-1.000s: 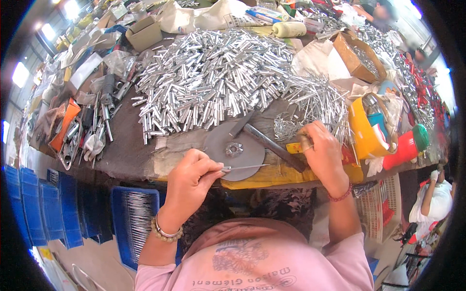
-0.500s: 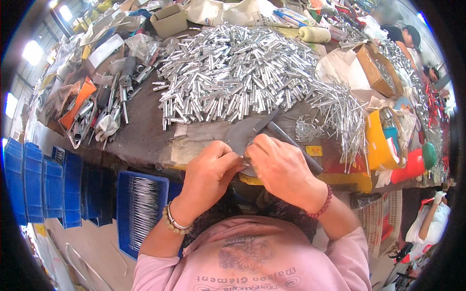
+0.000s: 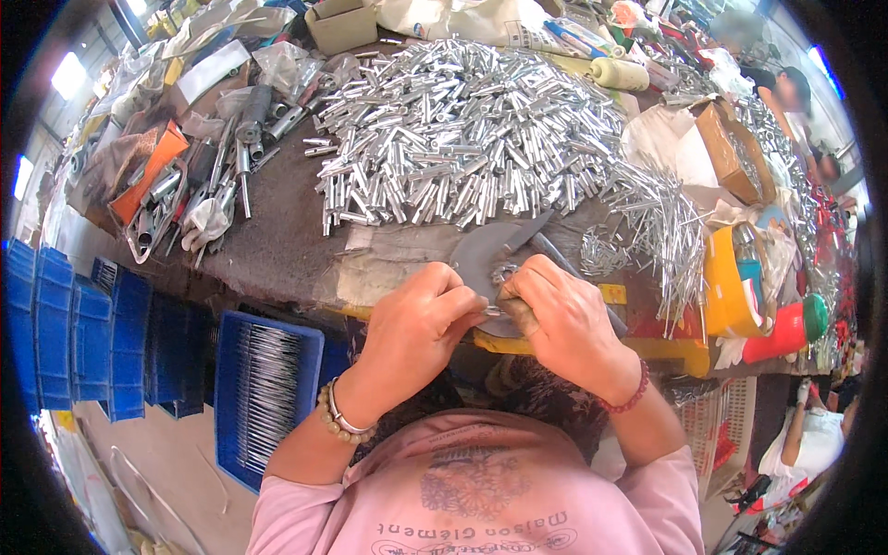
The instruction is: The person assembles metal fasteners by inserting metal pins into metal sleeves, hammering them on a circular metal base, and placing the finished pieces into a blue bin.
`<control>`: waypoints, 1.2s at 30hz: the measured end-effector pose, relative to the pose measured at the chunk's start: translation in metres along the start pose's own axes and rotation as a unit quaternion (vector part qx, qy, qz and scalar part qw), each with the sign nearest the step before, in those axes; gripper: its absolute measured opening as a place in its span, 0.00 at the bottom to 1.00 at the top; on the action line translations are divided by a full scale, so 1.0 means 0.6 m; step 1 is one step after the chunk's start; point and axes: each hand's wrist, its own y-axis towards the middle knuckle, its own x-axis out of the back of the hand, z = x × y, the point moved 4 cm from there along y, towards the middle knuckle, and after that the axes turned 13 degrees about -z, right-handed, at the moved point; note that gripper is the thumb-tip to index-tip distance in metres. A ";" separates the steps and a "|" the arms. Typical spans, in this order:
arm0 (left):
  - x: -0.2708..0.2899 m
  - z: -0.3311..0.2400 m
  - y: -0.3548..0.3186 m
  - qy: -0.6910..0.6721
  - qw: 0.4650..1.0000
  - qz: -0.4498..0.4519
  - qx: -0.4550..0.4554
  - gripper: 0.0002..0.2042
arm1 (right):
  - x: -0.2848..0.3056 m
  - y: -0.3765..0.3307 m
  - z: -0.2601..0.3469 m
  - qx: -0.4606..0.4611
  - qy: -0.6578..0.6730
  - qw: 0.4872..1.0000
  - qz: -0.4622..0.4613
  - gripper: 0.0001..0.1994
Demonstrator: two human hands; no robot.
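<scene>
1. Head view: the left hand (image 3: 421,314) and right hand (image 3: 564,319) meet over a grey round metal disc (image 3: 486,254) at the near edge of the surface (image 3: 277,240). Both grips are pinched on a small metal piece (image 3: 495,310) between the fingertips.
2. The piece is tiny and could slip, dropping off the edge beside the disc toward the blue crate (image 3: 264,393) below.
3. Fingers work close to the disc's rim; a slip could nick them.
4. The heap of silver tubes (image 3: 462,129) behind the disc could roll forward if the hands jog it.
</scene>
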 end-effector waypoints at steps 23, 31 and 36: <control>-0.005 0.014 0.000 -0.059 0.995 0.037 0.072 0.09 | 0.039 -0.008 0.006 0.052 -0.166 0.981 -0.083 0.16; -0.002 0.010 0.002 -0.073 0.992 0.042 0.091 0.08 | 0.068 -0.050 -0.029 -0.039 -0.165 0.975 -0.141 0.24; -0.004 0.011 0.001 -0.088 0.993 0.036 0.073 0.09 | 0.081 -0.092 0.005 -0.053 -0.036 0.993 -0.095 0.27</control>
